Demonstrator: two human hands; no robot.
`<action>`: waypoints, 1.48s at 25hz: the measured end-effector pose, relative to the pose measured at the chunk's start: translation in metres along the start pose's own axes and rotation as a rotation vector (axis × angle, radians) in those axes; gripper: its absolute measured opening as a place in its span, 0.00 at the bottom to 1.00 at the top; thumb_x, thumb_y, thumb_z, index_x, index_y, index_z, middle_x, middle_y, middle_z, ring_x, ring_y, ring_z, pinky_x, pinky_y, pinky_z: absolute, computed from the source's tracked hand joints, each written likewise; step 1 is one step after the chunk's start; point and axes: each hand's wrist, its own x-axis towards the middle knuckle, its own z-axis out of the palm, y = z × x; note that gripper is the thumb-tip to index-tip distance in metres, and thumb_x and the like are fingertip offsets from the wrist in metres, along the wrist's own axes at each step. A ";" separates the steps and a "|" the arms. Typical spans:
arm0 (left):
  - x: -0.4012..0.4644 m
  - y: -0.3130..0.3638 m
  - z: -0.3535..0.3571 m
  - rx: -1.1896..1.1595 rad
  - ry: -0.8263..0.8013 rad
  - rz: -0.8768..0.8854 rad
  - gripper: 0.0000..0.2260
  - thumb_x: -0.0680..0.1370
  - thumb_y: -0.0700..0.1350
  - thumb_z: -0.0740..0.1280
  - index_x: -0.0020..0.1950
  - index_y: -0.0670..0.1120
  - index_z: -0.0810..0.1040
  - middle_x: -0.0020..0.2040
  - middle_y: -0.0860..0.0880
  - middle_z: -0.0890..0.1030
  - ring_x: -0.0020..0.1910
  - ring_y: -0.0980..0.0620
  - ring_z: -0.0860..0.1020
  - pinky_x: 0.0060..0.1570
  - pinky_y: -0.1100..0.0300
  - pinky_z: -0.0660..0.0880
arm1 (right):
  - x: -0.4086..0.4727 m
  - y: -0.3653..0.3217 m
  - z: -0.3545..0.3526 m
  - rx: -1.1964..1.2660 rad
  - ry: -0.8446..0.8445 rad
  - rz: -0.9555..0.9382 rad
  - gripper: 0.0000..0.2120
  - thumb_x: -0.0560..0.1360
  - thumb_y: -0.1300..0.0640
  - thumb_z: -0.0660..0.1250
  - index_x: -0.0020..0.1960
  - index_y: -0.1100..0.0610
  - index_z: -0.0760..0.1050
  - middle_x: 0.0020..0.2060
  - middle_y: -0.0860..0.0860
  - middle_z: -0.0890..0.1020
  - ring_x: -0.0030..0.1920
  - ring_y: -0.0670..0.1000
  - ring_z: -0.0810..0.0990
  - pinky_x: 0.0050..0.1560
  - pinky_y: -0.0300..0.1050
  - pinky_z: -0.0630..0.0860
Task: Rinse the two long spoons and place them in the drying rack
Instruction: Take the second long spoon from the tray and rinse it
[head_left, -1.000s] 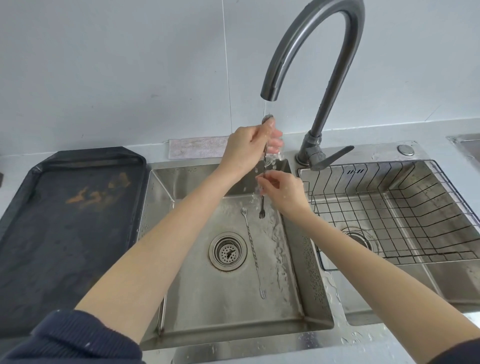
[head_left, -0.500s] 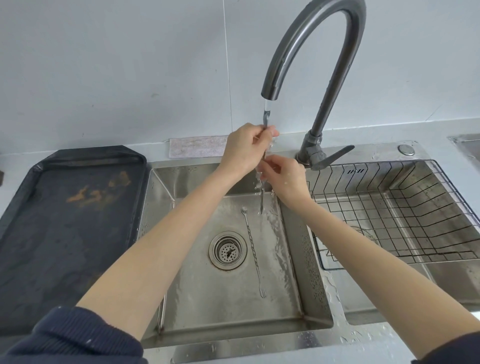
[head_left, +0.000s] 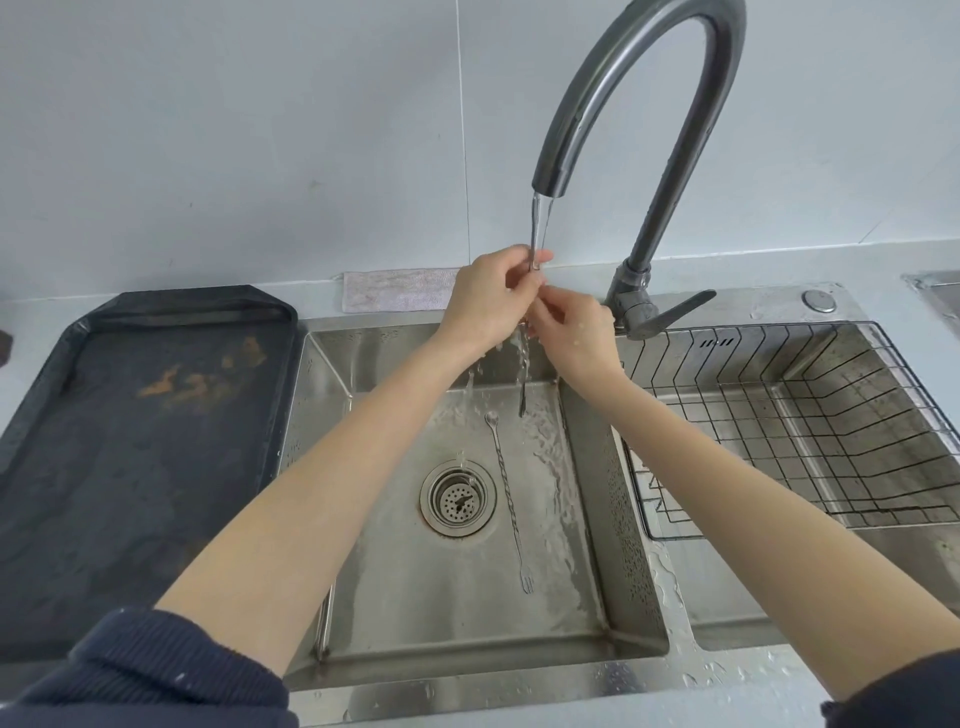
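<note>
Water runs from the curved grey tap (head_left: 623, 93) onto a long thin metal spoon (head_left: 522, 387) that I hold upright over the left basin. My left hand (head_left: 491, 299) grips its upper part, and my right hand (head_left: 574, 330) pinches the stem just beside it. The spoon's lower end hangs below both hands. A second long spoon (head_left: 506, 493) with a twisted stem lies flat on the bottom of the left basin (head_left: 467, 613), right of the drain. The wire drying rack (head_left: 810, 415) sits in the right basin and holds nothing.
A dark baking tray (head_left: 130, 441) lies on the counter left of the sink. A pale cloth (head_left: 395, 288) lies against the wall behind the basin. The round drain strainer (head_left: 457, 499) is in the basin floor. Water drops wet the sink's front rim.
My right hand has slid up the held spoon until it meets my left hand. The spoon has shifted up in the stream. The second spoon has stayed put.
</note>
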 end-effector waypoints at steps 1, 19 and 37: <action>0.000 -0.001 0.000 0.007 0.007 -0.005 0.10 0.78 0.41 0.62 0.56 0.43 0.80 0.53 0.50 0.83 0.45 0.57 0.76 0.40 0.79 0.69 | 0.000 0.003 0.001 -0.003 -0.010 -0.004 0.12 0.78 0.56 0.58 0.38 0.53 0.77 0.24 0.46 0.71 0.25 0.43 0.68 0.29 0.40 0.64; 0.003 -0.024 0.003 -0.112 -0.006 -0.077 0.09 0.78 0.39 0.61 0.54 0.40 0.78 0.48 0.46 0.84 0.43 0.55 0.80 0.53 0.63 0.76 | 0.004 0.028 0.025 -0.021 -0.145 0.010 0.15 0.78 0.54 0.59 0.35 0.53 0.74 0.24 0.41 0.72 0.22 0.30 0.71 0.26 0.24 0.66; -0.042 -0.147 0.046 -0.259 -0.039 -0.581 0.11 0.77 0.34 0.61 0.58 0.38 0.77 0.46 0.43 0.81 0.39 0.53 0.79 0.46 0.61 0.79 | -0.047 0.092 0.102 -0.140 -0.452 0.300 0.10 0.75 0.56 0.64 0.54 0.55 0.80 0.49 0.55 0.85 0.54 0.54 0.80 0.52 0.42 0.72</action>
